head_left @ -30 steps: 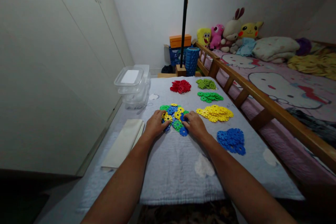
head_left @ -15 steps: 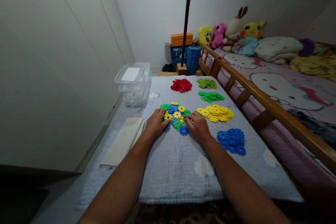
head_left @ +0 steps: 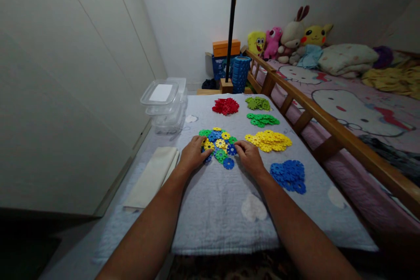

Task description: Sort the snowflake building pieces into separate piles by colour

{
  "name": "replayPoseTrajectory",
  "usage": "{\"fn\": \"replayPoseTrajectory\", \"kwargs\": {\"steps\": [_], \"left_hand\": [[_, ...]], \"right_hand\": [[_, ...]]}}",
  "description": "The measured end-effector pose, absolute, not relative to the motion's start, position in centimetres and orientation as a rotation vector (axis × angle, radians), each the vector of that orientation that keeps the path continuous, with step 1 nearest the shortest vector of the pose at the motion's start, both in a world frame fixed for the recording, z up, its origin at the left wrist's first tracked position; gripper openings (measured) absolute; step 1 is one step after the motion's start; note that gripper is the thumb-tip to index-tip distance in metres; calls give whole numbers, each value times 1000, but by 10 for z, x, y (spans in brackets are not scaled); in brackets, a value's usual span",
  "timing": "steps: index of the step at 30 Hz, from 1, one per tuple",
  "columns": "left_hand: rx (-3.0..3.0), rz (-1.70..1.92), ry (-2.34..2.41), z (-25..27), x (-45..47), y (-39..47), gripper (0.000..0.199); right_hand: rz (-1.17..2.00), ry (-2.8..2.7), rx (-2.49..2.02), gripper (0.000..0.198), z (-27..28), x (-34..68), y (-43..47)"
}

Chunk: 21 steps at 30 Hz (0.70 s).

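Note:
Between my hands lies a cluster of flower-shaped plastic discs [head_left: 220, 143] in green, yellow and blue. My left hand [head_left: 193, 153] grips the cluster's left side, thumb over a yellow disc [head_left: 208, 145]. At the right side, my right hand [head_left: 247, 154] pinches a dark blue disc [head_left: 231, 149] by its edge, its round face turned toward me. Another blue disc [head_left: 229, 163] sits at the near edge of the cluster. Whether the discs are interlocked is too small to tell.
Sorted disc piles lie beyond and to the right: red [head_left: 225, 106], olive green [head_left: 258, 103], green [head_left: 262, 120], yellow [head_left: 269, 141] and blue [head_left: 288, 176]. Clear plastic containers [head_left: 164, 104] stand back left, near a folded cream cloth [head_left: 152, 177]. A wooden bed rail [head_left: 315, 127] runs along the right.
My right hand has turned the blue disc from edge-on to face-on at the cluster's right side. My left hand keeps its hold. The view has shifted slightly.

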State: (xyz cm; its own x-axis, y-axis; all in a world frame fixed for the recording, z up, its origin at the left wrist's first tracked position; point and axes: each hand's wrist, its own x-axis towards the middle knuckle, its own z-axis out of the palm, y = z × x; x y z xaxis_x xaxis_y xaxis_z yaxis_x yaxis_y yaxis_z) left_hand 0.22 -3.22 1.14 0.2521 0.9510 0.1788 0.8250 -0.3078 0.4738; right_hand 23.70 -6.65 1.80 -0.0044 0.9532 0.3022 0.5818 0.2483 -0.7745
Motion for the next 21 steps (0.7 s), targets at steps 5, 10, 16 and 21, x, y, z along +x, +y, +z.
{"fn": "replayPoseTrajectory", "kwargs": {"steps": [5, 10, 16, 21], "left_hand": [[2270, 639, 1632, 9, 1, -30, 46], [2259, 637, 1630, 10, 0, -31, 47], [2274, 656, 1628, 9, 0, -31, 46], [2278, 665, 1608, 7, -1, -29, 45]], "right_hand": [[591, -1718, -1488, 21, 38, 264, -67], [556, -1711, -1584, 20, 62, 320, -81], [639, -1694, -1777, 20, 65, 389, -108], [758, -1727, -1805, 19, 56, 407, -130]]}}
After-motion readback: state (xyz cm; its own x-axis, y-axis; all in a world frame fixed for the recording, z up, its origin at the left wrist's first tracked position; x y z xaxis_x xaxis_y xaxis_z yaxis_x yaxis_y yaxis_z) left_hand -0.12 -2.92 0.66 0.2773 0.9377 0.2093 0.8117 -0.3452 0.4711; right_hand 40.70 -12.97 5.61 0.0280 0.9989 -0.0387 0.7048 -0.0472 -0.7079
